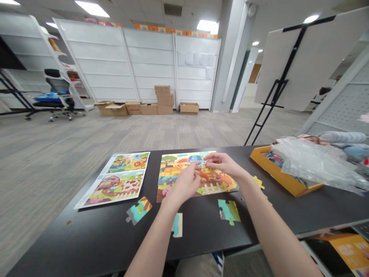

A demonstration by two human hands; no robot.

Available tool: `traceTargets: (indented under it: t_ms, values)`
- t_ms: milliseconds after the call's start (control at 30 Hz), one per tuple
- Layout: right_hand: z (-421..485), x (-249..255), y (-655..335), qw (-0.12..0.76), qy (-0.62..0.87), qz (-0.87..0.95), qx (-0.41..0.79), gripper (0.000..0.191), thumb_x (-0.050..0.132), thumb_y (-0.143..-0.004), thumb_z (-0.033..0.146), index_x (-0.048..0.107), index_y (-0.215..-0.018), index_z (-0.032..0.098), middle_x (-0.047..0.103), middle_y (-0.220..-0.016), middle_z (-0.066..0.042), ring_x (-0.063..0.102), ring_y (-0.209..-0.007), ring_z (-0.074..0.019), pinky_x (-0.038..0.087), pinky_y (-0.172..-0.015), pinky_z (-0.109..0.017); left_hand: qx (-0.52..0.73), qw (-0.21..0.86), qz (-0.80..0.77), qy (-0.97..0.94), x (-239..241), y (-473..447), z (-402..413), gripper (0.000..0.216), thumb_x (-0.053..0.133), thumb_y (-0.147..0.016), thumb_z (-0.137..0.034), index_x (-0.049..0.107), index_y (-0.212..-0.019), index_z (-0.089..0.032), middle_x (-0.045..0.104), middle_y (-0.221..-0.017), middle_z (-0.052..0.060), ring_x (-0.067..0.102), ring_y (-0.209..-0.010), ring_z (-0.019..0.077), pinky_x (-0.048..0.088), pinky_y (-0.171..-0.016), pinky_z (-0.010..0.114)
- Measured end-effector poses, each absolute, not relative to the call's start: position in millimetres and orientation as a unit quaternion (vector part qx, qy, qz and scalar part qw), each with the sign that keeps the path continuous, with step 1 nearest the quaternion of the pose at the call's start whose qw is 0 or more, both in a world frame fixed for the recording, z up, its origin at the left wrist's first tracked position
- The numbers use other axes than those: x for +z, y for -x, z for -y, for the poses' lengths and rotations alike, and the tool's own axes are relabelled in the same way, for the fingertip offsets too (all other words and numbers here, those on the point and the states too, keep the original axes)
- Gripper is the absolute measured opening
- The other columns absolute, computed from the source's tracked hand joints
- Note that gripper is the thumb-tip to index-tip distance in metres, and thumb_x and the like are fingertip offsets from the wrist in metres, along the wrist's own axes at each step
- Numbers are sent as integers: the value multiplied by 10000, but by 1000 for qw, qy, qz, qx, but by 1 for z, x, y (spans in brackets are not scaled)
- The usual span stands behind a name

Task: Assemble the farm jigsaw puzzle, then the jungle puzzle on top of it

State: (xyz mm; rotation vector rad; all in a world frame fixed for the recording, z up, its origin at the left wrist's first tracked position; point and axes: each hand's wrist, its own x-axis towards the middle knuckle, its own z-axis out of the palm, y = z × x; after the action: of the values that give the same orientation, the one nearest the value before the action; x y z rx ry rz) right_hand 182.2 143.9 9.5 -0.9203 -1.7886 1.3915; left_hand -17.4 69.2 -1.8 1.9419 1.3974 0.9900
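Observation:
A colourful animal jigsaw puzzle (213,188) lies on the black table in front of me. Over its upper right part, my right hand (223,163) has its fingers bent down around a small light-blue puzzle piece (203,163), partly covered by the fingertips. My left hand (188,180) is just left of it, index finger stretched to the piece's edge and thumb apart. Loose on the table are a puzzle piece (139,210) at left, a pale blue one (178,225) by my left forearm, and a green-blue one (230,211) at right. Yellow pieces (258,182) are partly behind my right forearm.
A printed picture sheet (118,179) lies left of the puzzle. At right sits a yellow box (284,179) with clear plastic wrap (317,157) over it. The black table (95,238) fills the foreground. Cardboard boxes (165,100) and an office chair (59,96) stand beyond.

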Motion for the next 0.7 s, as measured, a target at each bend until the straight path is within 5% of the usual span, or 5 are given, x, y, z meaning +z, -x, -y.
traceTargets:
  t_ms: [267, 467, 700]
  values:
    - [-141, 0, -164, 322, 354, 692, 541, 484, 850, -717, 408, 643, -1092, 184, 738, -808, -22, 699, -758, -176, 537, -688, -291, 365, 290, -492, -736, -6, 21, -68, 548, 540, -871, -140, 492, -1412, -218, 727, -1050, 74, 698, -883, 213, 543, -817, 342]
    - [-145, 3, -171, 367, 403, 668, 506, 444, 828, -716, 421, 636, -1036, 180, 702, -791, -11, 668, -731, -157, 534, -670, -282, 320, 279, -525, -738, -1, 23, -67, 356, 540, -839, -90, 660, -1151, -210, 734, -981, 45, 690, -860, 198, 542, -827, 328]
    - [-145, 2, -178, 294, 402, 694, 521, 414, 765, -780, 511, 667, -998, 172, 692, -805, -18, 634, -689, -133, 494, -601, -239, 357, 288, -533, -711, 0, 23, -70, 141, 534, -891, -177, 622, -1000, -191, 702, -940, 25, 636, -695, 145, 526, -723, 296]
